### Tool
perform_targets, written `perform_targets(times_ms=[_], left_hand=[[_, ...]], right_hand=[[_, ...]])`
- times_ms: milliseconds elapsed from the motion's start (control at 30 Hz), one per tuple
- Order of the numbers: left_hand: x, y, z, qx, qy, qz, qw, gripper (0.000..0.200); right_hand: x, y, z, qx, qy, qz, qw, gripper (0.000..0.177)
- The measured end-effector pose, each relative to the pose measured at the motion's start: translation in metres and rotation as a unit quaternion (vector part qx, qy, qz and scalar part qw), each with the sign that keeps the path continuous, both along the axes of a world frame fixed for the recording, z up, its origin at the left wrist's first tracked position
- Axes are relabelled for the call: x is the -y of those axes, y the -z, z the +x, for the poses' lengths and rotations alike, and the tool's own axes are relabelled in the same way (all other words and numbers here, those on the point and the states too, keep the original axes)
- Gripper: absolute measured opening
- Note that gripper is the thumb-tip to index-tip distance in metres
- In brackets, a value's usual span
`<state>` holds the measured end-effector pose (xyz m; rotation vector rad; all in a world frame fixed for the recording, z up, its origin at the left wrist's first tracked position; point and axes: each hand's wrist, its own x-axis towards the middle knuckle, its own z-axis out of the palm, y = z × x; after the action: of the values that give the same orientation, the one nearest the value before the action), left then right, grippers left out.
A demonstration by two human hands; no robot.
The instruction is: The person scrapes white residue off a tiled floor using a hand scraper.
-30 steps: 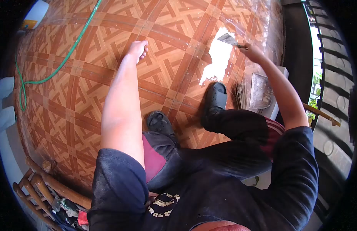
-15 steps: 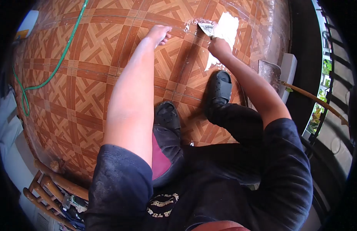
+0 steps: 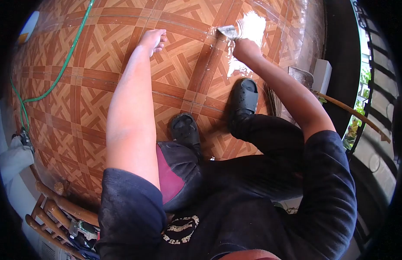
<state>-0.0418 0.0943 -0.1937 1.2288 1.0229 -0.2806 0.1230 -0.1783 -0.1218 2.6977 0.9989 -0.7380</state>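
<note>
Green garden hose (image 3: pixel 58 73) snakes over the brown wood-pattern vinyl floor (image 3: pixel 101 108), well left of the white smeared patch (image 3: pixel 253 26). The left hand (image 3: pixel 152 39) is also left of the patch, planted on the floor with its fingers loosely bent and gripping nothing, just propping up the body.

Below the patch sits a pair of black rubber slippers (image 3: pixel 245 97). The flat metal-bladed scraper (image 3: pixel 229 31) has its blade down on the floor, touching the patch's left edge. The right hand (image 3: pixel 245 50) is clamped tight round its handle, just below the patch.

Down and right of the patch are straw broom bristles (image 3: pixel 274 102) and a grey metal dustpan (image 3: pixel 301 76).

My read is that the scraper's mid-stroke, working the white stuff. The next pass wants the blade kept low and flat, with steady pressure and that left hand braced.
</note>
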Motion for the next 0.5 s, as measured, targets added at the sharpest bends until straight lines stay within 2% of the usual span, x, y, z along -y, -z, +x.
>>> perform_targets(times_ms=[200, 367, 500], left_hand=[[-0.009, 0.002, -0.008, -0.032, -0.004, 0.014, 0.999, 0.028], [-0.009, 0.001, -0.006, -0.036, -0.014, 0.023, 0.999, 0.028], [-0.007, -0.001, -0.007, -0.030, 0.009, 0.023, 0.999, 0.028]], right_hand=[[0.005, -0.016, -0.017, -0.009, -0.100, -0.042, 0.994, 0.023], [-0.006, -0.015, 0.001, 0.021, -0.075, -0.013, 0.997, 0.022], [0.001, -0.007, -0.012, 0.011, -0.129, -0.011, 0.992, 0.022]])
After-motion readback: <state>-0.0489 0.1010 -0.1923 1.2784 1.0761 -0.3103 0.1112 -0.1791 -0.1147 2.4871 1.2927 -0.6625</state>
